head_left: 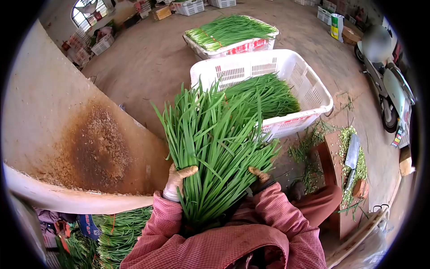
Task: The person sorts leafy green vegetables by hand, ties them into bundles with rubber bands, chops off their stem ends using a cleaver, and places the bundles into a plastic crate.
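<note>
A big bundle of green garlic chives (212, 143) is held in front of my body, its leaf tips fanning away from me. My left hand (177, 180), in a pale glove, is closed round the bundle's left side, thumb on top. On the opposite side my right hand (260, 176), gloved too, grips the chives; most of its fingers are hidden under the leaves. Just beyond, partly covered by the held leaves, is a white plastic crate (286, 120) with more chives (273, 94) lying in it.
Behind stands another white crate (251, 47) heaped with chives. A cleaver (352, 152) lies among trimmings on a board (333, 143) at right. A stained, curved surface (58, 134) rises at left, with chive bundles (123, 233) below it. A scooter (394, 101) is parked far right.
</note>
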Demonstrator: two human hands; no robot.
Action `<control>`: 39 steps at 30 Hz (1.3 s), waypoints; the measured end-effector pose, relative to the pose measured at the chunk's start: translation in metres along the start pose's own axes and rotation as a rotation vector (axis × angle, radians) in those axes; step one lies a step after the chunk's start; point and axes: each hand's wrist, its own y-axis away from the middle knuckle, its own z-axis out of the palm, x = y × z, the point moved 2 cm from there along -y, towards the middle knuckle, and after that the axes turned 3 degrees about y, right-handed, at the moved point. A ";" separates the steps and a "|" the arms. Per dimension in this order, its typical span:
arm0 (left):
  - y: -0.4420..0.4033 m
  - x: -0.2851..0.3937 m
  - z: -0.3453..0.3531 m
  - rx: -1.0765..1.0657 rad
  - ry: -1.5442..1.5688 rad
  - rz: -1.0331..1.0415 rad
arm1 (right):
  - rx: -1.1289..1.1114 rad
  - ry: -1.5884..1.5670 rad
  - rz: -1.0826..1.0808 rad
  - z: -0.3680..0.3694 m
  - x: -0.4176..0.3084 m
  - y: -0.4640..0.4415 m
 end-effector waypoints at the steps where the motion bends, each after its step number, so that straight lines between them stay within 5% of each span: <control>1: -0.001 0.000 -0.004 -0.001 -0.016 0.035 | 0.223 -0.030 -0.138 0.013 -0.020 0.010; 2: -0.002 -0.003 -0.005 -0.001 -0.014 0.031 | 0.446 -0.064 -0.277 0.025 -0.044 0.022; 4: -0.001 -0.003 0.002 -0.021 0.014 0.090 | 0.476 0.245 -0.857 0.033 -0.084 0.045; 6: -0.005 -0.005 0.002 -0.026 -0.031 0.098 | 0.485 0.776 -1.384 0.102 -0.104 0.097; 8: -0.008 -0.005 0.000 0.003 -0.008 -0.065 | 0.527 1.340 -1.588 0.166 -0.102 0.135; 10: -0.012 -0.013 -0.005 -0.032 -0.018 -0.073 | 0.474 1.796 -1.470 0.198 -0.087 0.136; 14: -0.014 -0.019 -0.010 -0.065 0.002 -0.058 | 0.241 1.990 -1.048 0.165 -0.049 0.064; 16: -0.012 -0.015 -0.009 -0.051 0.088 -0.071 | 0.278 1.525 -1.428 0.144 -0.069 0.057; 18: 0.000 0.000 0.002 -0.210 0.260 -0.056 | 0.318 0.604 -1.189 0.103 -0.096 0.065; 19: 0.002 0.002 0.005 -0.119 0.304 -0.121 | 0.478 0.642 -1.226 0.071 -0.112 0.072; 20: -0.004 0.000 0.002 -0.117 0.355 -0.220 | 0.670 1.264 -1.149 0.042 -0.134 0.090; 21: -0.006 -0.004 0.002 -0.152 0.287 -0.008 | 0.842 1.889 -0.983 0.024 -0.145 0.105; 22: -0.007 -0.006 0.003 -0.168 0.256 0.096 | 1.244 2.012 -0.605 0.034 -0.136 0.120; 23: -0.007 -0.007 0.004 -0.180 0.227 0.199 | 1.199 1.995 -0.824 0.043 -0.127 0.132; 24: -0.012 -0.007 0.006 -0.165 0.251 0.051 | 1.146 1.965 -1.041 0.053 -0.121 0.142; 26: -0.011 -0.011 0.010 -0.144 0.273 -0.102 | 0.691 1.664 -1.521 0.122 -0.098 0.159; 28: -0.008 -0.010 0.016 -0.095 0.236 -0.047 | 0.244 1.854 -1.580 0.182 -0.068 0.166; 30: 0.000 -0.002 0.031 -0.112 0.144 0.071 | -0.126 2.099 -1.482 0.207 -0.022 0.149; 32: 0.001 -0.005 0.024 -0.094 0.142 0.062 | -0.159 2.243 -1.016 0.203 -0.016 0.125; 33: 0.001 -0.009 0.019 -0.088 0.147 0.069 | -0.062 2.372 -0.740 0.179 -0.020 0.105; 34: 0.000 -0.014 0.013 -0.120 0.185 0.097 | -0.064 2.109 -0.807 0.138 -0.025 0.083; 36: -0.006 -0.020 0.006 -0.146 0.235 0.132 | 0.101 1.967 -0.347 0.093 -0.044 0.073; 39: -0.019 -0.024 -0.001 -0.252 0.199 0.111 | 0.505 2.212 -0.010 0.056 -0.077 0.088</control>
